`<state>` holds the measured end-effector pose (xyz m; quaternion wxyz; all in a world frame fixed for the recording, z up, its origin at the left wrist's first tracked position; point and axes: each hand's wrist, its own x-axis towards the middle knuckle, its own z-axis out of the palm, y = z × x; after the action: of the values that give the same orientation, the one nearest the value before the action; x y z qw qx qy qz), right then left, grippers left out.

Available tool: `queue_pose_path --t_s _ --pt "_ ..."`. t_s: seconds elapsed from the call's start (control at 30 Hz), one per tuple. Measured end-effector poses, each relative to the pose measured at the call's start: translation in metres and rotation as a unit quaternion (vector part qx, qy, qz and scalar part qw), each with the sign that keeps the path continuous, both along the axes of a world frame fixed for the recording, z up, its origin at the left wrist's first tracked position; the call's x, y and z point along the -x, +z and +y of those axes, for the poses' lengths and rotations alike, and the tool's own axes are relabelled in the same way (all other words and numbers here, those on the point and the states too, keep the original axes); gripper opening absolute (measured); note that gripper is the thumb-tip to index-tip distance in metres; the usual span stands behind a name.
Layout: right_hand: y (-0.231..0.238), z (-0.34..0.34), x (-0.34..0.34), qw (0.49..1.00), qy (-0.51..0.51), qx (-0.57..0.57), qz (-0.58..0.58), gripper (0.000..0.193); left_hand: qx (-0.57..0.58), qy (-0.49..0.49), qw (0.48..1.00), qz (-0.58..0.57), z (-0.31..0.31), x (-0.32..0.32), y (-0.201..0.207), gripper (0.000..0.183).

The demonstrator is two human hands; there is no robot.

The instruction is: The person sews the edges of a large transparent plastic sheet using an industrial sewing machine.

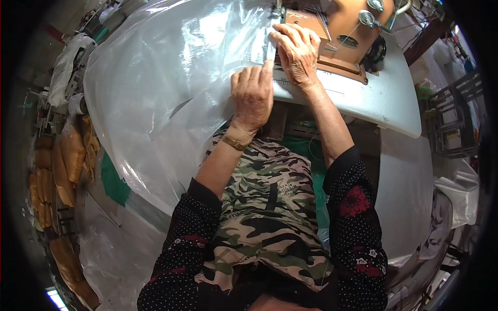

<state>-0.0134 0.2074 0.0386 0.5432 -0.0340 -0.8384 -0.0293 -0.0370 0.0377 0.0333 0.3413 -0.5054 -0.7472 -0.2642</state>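
Observation:
A large sheet of clear plastic film point(150, 88) spreads over the left of the work table and hangs down toward my lap. My left hand point(253, 96) is closed on its near right edge, thumb pointing away from me. Just ahead and to the right, my right hand point(298, 54) has its fingers bent and pressed together on the folded strip along the film's edge. Its fingertips are close to the needle area of an orange-brown sewing machine point(342, 49). What lies under my right palm is hidden.
The white table top point(384, 98) carries the machine and ends in a rounded right edge. Brown padded bundles point(70, 150) stack at the left. Dark metal racks point(454, 119) and more plastic film point(459, 194) stand at the right. A camouflage apron point(270, 207) covers my lap.

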Motion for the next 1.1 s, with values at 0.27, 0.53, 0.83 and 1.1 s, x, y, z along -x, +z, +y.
queue_pose_path --t_s 0.27,0.53,0.83,1.1 --pt "-0.006 0.006 -0.002 1.0 0.012 0.013 -0.003 0.024 -0.003 -0.06 0.998 -0.006 -0.013 -0.004 0.012 0.041" --pt "-0.008 0.008 -0.001 1.0 0.002 0.008 0.006 0.02 -0.005 0.003 1.0 0.006 -0.025 -0.014 0.01 0.046" --pt "-0.008 0.007 -0.002 1.0 0.002 0.002 0.018 0.021 0.009 -0.189 0.971 -0.149 -0.051 -0.024 0.012 0.028" --pt "-0.006 0.005 0.002 1.0 0.017 0.012 0.007 0.02 0.049 -0.073 0.981 -0.172 -0.047 -0.028 -0.002 0.05"
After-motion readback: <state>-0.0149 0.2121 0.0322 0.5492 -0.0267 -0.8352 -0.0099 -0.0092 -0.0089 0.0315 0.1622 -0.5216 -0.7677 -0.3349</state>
